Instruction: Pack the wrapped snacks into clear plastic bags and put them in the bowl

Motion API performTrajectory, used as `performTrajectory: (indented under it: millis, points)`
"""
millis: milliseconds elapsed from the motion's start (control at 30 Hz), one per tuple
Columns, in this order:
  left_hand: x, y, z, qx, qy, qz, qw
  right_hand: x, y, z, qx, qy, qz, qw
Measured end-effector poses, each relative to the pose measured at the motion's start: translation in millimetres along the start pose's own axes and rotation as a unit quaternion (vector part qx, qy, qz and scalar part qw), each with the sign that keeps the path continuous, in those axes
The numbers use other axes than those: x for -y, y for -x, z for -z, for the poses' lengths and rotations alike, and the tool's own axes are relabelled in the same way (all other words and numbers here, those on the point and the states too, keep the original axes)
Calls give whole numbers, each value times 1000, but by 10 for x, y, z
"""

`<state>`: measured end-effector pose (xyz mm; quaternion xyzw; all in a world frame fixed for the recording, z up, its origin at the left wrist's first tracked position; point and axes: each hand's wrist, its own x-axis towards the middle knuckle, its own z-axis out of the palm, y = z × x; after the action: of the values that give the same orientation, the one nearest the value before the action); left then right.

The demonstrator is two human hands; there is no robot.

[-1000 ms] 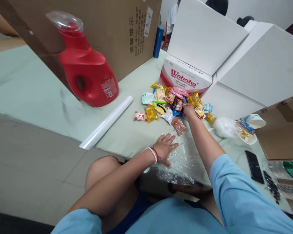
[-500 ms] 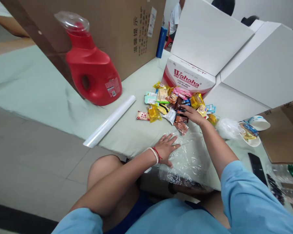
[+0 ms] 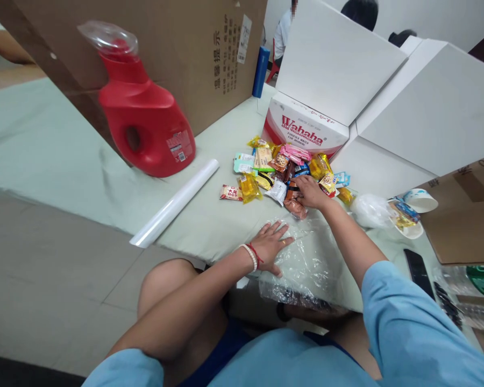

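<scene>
My left hand (image 3: pixel 268 248) lies flat with its fingers spread on a sheet of clear plastic film (image 3: pixel 306 258), which droops over the table's near edge. Against the right side of a heap of small wrapped snacks (image 3: pixel 281 164) is my right hand (image 3: pixel 311 192). Its fingers are bent down onto a brown snack packet (image 3: pixel 292 190) and look closed on it; the fingertips are partly hidden. Nearer me lies a reddish-brown snack packet (image 3: pixel 296 208), just below those fingers. At the heap's left edge rest a yellow packet (image 3: pixel 249 188) and a red-and-cream packet (image 3: pixel 231 192).
A white roll (image 3: pixel 175 204) and a red jug (image 3: pixel 153 123) stand to the left. Behind the snacks is a Wahaba-style white carton (image 3: pixel 306 126). Paper cups (image 3: pixel 421 200), a crumpled clear bag (image 3: pixel 371 210) and a black phone (image 3: pixel 419 273) are on the right.
My right hand's fingers have curled down onto the brown packet, from a more stretched pose. My left hand stays on the film. The whole view has shifted slightly.
</scene>
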<state>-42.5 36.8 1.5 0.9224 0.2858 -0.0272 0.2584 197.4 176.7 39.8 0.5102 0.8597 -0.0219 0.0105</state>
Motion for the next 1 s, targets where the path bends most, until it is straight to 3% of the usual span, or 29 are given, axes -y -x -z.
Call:
performTrajectory:
  millis: [100, 200, 333, 400, 467, 567, 633, 700, 767, 867, 1000]
  points:
    - [23, -23, -40, -2, -6, 3, 1000, 33, 7, 68, -18, 33, 5, 999]
    - [54, -47, -96, -14, -8, 4, 1000, 92, 104, 227, -85, 26, -38, 995]
    - [75, -55, -135, -26, -2, -7, 1000, 212, 483, 544, -224, -88, -129, 962]
    - [72, -49, -129, -20, -3, -7, 1000, 277, 745, 694, -246, -158, -161, 943]
    - [66, -43, -115, -14, -7, -5, 1000, 347, 1002, 800, -190, -258, -168, 932]
    - [67, -40, -105, -15, -11, -9, 1000, 482, 1287, 823, 24, -419, -127, 899]
    - [76, -44, -115, -19, -11, -13, 1000, 594, 1373, 735, 158, -446, -90, 877]
    - [87, -47, -134, -23, -11, -14, 1000, 707, 1381, 584, 226, -403, -73, 884]
    - [94, -45, -152, -27, -12, -9, 1000, 795, 1344, 407, 224, -327, -84, 914]
    - [95, -28, -165, -33, -14, 1, 999, 849, 1307, 185, 137, -218, -114, 960]
    - [84, 6, -146, -30, -15, 4, 999, 812, 1421, 96, 66, -197, -120, 971]
